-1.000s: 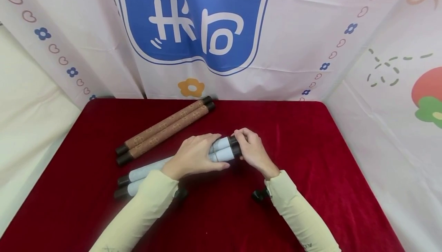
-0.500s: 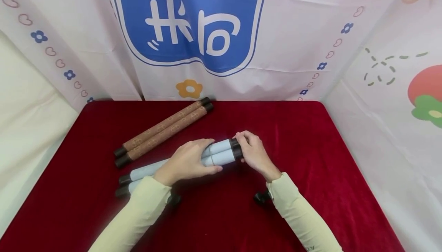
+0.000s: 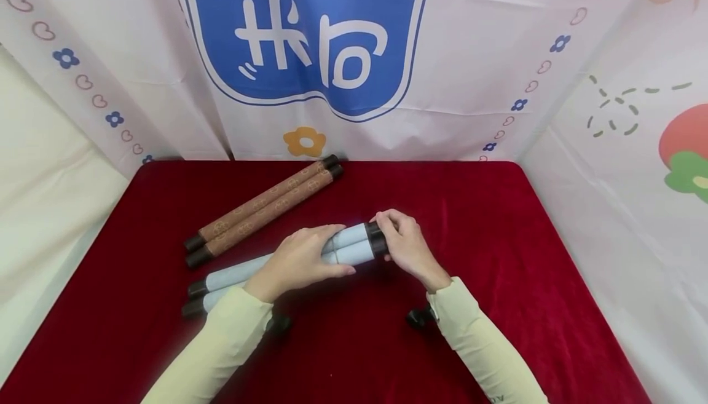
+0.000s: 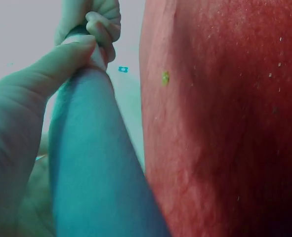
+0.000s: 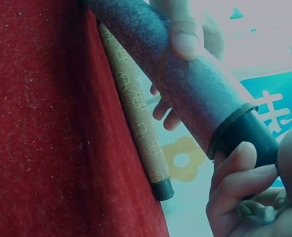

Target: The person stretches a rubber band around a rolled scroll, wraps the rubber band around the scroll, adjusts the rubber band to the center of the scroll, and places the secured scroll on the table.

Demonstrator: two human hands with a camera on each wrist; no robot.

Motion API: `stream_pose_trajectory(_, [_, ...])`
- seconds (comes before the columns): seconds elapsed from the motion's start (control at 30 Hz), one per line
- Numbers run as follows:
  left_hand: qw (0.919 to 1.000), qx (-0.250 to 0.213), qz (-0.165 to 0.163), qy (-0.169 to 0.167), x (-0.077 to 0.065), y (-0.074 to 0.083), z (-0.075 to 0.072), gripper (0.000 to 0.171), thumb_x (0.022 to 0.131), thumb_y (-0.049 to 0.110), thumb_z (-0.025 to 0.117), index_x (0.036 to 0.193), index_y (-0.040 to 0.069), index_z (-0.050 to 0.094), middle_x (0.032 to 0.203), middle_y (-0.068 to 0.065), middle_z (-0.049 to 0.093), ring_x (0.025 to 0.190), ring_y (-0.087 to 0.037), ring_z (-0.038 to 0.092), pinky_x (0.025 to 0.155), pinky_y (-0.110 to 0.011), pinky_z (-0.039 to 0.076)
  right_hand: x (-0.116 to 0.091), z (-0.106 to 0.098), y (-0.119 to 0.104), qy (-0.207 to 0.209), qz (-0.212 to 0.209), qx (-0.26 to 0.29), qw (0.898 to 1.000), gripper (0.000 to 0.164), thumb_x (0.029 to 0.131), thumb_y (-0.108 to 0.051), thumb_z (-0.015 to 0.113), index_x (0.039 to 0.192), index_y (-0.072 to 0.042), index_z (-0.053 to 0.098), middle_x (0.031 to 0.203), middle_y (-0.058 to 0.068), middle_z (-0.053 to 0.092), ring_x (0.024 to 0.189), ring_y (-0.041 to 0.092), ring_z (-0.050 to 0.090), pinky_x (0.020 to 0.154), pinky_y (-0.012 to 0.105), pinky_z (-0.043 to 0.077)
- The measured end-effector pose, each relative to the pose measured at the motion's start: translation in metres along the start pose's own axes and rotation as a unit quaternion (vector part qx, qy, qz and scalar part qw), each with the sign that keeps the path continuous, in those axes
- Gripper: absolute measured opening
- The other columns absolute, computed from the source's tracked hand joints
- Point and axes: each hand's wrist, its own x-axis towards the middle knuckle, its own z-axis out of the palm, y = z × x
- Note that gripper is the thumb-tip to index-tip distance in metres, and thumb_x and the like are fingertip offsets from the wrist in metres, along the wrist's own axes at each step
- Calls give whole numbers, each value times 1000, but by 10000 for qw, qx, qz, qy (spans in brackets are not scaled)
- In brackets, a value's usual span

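Observation:
Two light-blue scrolls (image 3: 351, 244) with black ends lie side by side, their right ends nearer the far side. My left hand (image 3: 298, 259) grips them from above, thumb on the near side. Close to its fingers a thin band (image 5: 161, 64) loops around the pair. My right hand (image 3: 406, 244) holds the black ends (image 5: 252, 138) at the right, fingers curled around them. A thin brownish ring (image 5: 234, 118) sits where blue meets black in the right wrist view. The left wrist view shows my left thumb (image 4: 62, 66) along a blue scroll (image 4: 94, 148).
Two brown patterned scrolls (image 3: 265, 210) with black ends lie together behind the blue ones on the red cloth-covered table (image 3: 470, 207). A white printed curtain (image 3: 459, 53) stands at the table's back edge, with white fabric on both sides.
My left hand has shifted slightly left along the blue scrolls, and the thin band sits farther from the right black ends. My right hand keeps its hold there.

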Motion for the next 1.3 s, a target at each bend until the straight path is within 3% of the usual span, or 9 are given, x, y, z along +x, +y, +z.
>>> stream_pose_trajectory(0.2, [9999,46,-75,-68,-4,-7,-3,81,79,58,87,141,10,65,116,-3,76,90,-10,67,79,-35,59,1,-2,3,138,47,57,9999,33,111,-37,51,113,-13,73,102,15,72,74,25,61,53,34,57])
stream_pose_trajectory(0.43, [9998,-52,193,31,8,1,0,85,79,64,84,141,9,64,115,-2,75,90,-11,68,79,-34,59,4,2,2,117,-35,112,9999,34,111,-38,50,112,-14,73,98,14,72,71,25,61,53,35,57])
stream_pose_trajectory(0.53, [9999,-130,31,27,6,-3,2,82,77,65,86,136,12,67,110,0,76,87,-10,67,77,-33,59,4,1,0,46,-38,121,9999,35,111,-40,50,114,-14,73,101,15,72,73,25,61,54,35,58])
stream_pose_trajectory(0.7, [9993,0,-366,25,-10,-17,-3,79,73,60,91,134,14,69,108,2,76,87,-9,66,77,-33,57,3,-7,2,160,63,86,9998,35,111,-39,50,116,-12,73,104,16,71,75,25,61,54,34,57])
stream_pose_trajectory(0.83, [9995,171,-269,-29,-13,-18,-5,83,75,59,89,139,11,65,115,-1,75,93,-12,67,82,-35,58,3,-8,4,185,91,119,9997,36,111,-39,50,116,-12,72,103,17,71,72,24,60,53,32,56])
stream_pose_trajectory(1.07, [9999,-71,-33,69,3,-7,2,88,81,71,79,141,10,64,119,-2,75,94,-13,68,84,-37,60,5,-7,4,182,6,156,9997,37,111,-41,49,114,-12,72,101,16,71,70,24,60,53,32,56])
stream_pose_trajectory(1.3, [9989,-210,-414,46,-13,-23,-4,82,77,63,87,137,12,68,116,0,76,94,-10,66,82,-34,57,7,-14,6,213,70,145,9996,37,111,-40,50,116,-12,73,102,16,71,71,23,59,53,31,55])
